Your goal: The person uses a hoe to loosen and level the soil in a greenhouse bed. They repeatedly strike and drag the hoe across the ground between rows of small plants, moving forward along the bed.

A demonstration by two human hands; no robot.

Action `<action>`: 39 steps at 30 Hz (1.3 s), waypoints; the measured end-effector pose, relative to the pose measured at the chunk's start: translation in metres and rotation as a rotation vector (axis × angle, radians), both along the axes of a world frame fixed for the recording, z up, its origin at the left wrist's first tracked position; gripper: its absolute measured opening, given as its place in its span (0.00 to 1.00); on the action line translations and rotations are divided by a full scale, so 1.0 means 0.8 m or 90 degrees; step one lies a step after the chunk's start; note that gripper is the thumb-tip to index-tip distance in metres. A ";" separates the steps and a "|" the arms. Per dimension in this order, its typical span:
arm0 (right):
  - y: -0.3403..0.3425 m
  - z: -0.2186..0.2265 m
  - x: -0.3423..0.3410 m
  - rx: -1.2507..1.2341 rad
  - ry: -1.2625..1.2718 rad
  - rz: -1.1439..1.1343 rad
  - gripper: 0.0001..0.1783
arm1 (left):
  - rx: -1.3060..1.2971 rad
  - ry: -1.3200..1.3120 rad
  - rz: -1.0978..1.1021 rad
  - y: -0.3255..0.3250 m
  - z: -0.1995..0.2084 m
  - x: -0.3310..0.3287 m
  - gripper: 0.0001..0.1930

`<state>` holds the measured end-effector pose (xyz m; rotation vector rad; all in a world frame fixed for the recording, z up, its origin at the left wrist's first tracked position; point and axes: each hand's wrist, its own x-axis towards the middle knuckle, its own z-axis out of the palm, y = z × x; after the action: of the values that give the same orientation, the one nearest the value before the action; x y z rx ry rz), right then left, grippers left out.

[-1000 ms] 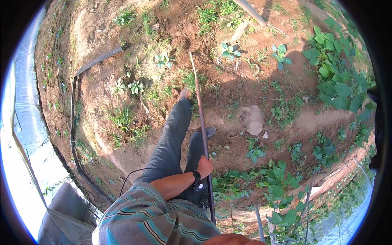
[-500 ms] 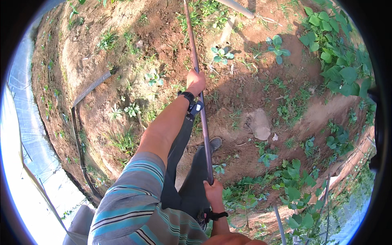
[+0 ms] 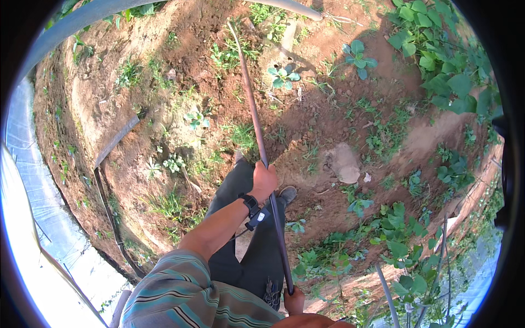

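A long brown wooden pole [image 3: 255, 112] slants across the view, its far end thin and pale against loose soil. Whether any blade is fixed there, I cannot make out. My left hand [image 3: 265, 179] is closed round the middle of the pole, with a black watch on that wrist. Close to my body, at the pole's near end, my right hand [image 3: 294, 300] grips it with curled fingers. Beyond the left hand, a small leafy seedling [image 3: 284, 77] grows to the right of the pole.
A grey pipe [image 3: 180, 4] arches across the top. Another seedling [image 3: 359, 58] stands further right, near bean-like leafy plants [image 3: 454, 76]. On the left lie a grey strip [image 3: 117, 141] and a dark hose [image 3: 104, 199]. A pale stone [image 3: 345, 167] sits right of my shoe [image 3: 288, 193].
Both hands have drawn back toward my body with the pole, whose far tip now shows. The view has shifted slightly, and more of the arched pipe appears at the top.
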<state>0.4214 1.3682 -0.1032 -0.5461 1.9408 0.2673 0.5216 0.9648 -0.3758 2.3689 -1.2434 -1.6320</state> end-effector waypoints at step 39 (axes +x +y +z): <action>0.054 -0.033 0.023 0.051 -0.039 -0.348 0.15 | 0.050 0.011 -0.214 0.033 -0.019 -0.145 0.18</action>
<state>0.4398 1.4115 -0.1296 0.0401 1.9291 -0.0219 0.4052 0.9913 -0.3914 2.2791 -1.6810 -1.8099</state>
